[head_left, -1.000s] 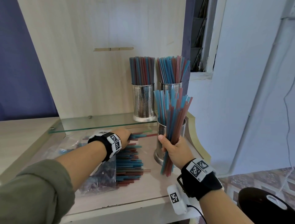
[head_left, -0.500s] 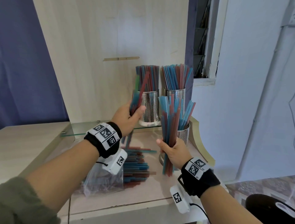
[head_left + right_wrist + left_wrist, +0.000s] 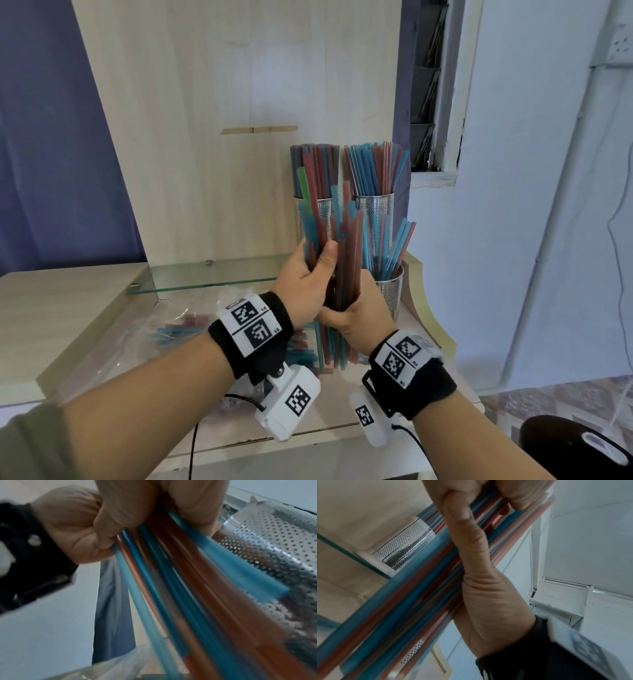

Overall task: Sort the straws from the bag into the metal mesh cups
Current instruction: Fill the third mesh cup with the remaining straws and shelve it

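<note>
Both hands hold one upright bundle of red and blue straws (image 3: pixel 342 267) in front of the shelf. My left hand (image 3: pixel 306 279) grips its upper left side, thumb across the front. Lower down, my right hand (image 3: pixel 356 308) wraps round it. The wrist views show the same bundle (image 3: pixel 412 588) (image 3: pixel 180 588) close up and blurred. Two mesh cups (image 3: pixel 317 219) (image 3: pixel 376 207) full of straws stand on the glass shelf (image 3: pixel 212 277) behind. A third mesh cup (image 3: pixel 390 291), on the table at the right, holds some blue straws. The clear bag (image 3: pixel 185 330) with more straws lies on the table to the left.
A wooden back panel (image 3: pixel 239 120) rises behind the shelf. The table's raised curved edge (image 3: pixel 423 301) runs just right of the third cup. A white wall (image 3: pixel 531 205) and a pipe stand to the right. A dark round object (image 3: pixel 565 445) sits low at the right.
My left hand lifted a handful of straws off the bag and brought them right, against the bundle in my right hand. Both hands now hold one joined bundle.
</note>
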Demonstrator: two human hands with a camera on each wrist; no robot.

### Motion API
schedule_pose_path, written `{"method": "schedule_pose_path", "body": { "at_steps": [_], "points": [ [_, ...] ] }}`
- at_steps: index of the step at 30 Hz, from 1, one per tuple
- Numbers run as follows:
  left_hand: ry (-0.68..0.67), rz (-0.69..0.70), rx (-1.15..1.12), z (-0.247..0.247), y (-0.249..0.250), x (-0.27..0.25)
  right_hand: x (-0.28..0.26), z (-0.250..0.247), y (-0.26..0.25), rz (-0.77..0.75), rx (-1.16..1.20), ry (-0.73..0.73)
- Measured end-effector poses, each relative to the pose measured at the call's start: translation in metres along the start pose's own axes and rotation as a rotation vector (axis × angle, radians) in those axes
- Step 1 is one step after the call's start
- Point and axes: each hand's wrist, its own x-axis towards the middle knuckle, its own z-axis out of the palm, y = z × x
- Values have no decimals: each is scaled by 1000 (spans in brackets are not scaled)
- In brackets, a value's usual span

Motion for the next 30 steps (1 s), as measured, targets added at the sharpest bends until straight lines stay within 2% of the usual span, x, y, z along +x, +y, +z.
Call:
{"method": "schedule_pose_path", "body": {
  "at_steps": [3, 5, 7, 12, 15, 17, 19, 23, 30],
  "points": [
    [-6, -24, -39, -1, -6, -2, -4, -2, -6, 43, 25, -103],
    [-102, -61, -47, -6, -2, 0, -8, -4, -8, 85, -28, -111],
    [-187, -20, 45, -14, 12, 6, -11, -8, -4, 141, -42, -78],
    [-115, 430, 503, -36, 65, 29, -9, -22, 6, 234, 3, -83],
    [-171, 673, 867, -39, 76, 39, -8, -26, 10, 259, 21, -104],
    [-247, 683, 961, -32, 78, 41, -7, -26, 8, 262, 23, -118],
    [-300, 658, 956, -24, 73, 40, -7, -27, 7, 263, 25, -137],
    [-320, 679, 983, -15, 54, 33, -11, -29, 12, 270, -11, -165],
    [-421, 633, 949, -4, 14, 15, -19, -35, 22, 278, -89, -180]
  ]
}}
